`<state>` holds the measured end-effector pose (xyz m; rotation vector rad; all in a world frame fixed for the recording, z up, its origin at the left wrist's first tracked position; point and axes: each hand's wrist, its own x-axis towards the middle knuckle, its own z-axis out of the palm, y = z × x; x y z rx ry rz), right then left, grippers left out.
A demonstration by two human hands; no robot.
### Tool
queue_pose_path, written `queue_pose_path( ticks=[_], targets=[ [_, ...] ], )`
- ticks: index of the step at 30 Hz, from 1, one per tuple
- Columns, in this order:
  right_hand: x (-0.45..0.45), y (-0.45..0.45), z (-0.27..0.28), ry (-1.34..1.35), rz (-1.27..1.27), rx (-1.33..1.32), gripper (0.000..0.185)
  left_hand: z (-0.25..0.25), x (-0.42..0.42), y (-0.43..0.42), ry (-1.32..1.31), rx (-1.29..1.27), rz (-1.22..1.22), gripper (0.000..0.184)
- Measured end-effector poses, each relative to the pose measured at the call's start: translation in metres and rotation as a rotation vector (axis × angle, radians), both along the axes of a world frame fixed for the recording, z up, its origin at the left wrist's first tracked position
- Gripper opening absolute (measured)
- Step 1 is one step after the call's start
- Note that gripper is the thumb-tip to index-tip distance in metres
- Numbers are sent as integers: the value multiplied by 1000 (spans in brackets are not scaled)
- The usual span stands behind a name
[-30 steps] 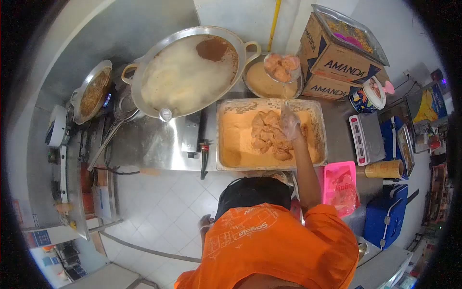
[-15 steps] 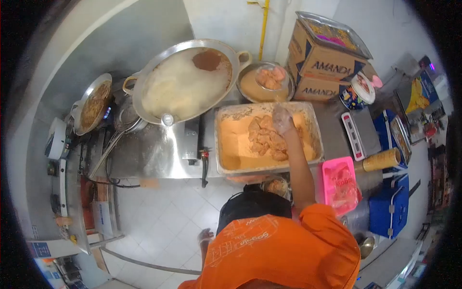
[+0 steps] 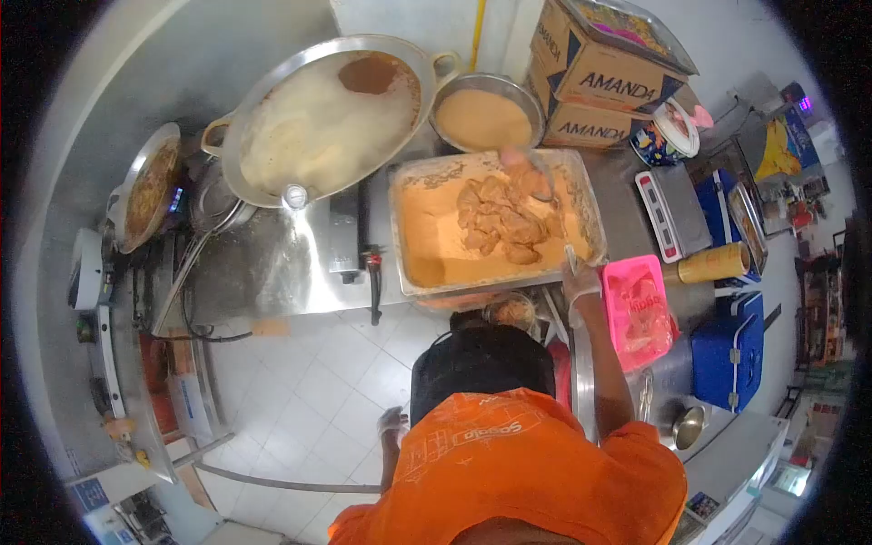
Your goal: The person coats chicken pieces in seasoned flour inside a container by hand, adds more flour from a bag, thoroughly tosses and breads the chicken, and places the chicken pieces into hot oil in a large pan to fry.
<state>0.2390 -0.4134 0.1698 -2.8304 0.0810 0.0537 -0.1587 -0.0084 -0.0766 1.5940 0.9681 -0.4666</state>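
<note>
My right hand (image 3: pixel 581 289), in a clear glove, is closed around the handle of a strainer (image 3: pixel 544 178) at the near right edge of a large rectangular tray (image 3: pixel 400 232). The strainer is tipped over the tray, with raw-looking battered meat pieces (image 3: pixel 522 182) at its mouth. More coated pieces (image 3: pixel 490 218) lie heaped on the orange-tan breading flour (image 3: pixel 431 245). Behind the tray stands a round bowl of batter (image 3: pixel 481 120). My left hand (image 3: pixel 392 420), also gloved, hangs low at my side, fingers loosely apart with nothing in them.
A big wok of foamy oil (image 3: pixel 327 127) is at the back left, a smaller wok (image 3: pixel 154 186) beyond it. To the right are a pink basin (image 3: pixel 636 309), a scale (image 3: pixel 672 213), a blue cooler (image 3: pixel 727 350) and stacked cartons (image 3: pixel 599 91).
My right hand has left the meat in the tray and taken the strainer's handle. The strainer has moved from the batter bowl to the tray and tipped, bringing its meat pieces over the heap.
</note>
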Motion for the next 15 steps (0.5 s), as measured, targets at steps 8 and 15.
queue_pose_path(
  ticks=[8,15],
  targets=[
    [-6,6,30,76,-196,90,50,-1,66,14,166,-165,329,26],
    [237,52,75,96,-5,-54,36,3,121,10,74,-176,377,26]
  ],
)
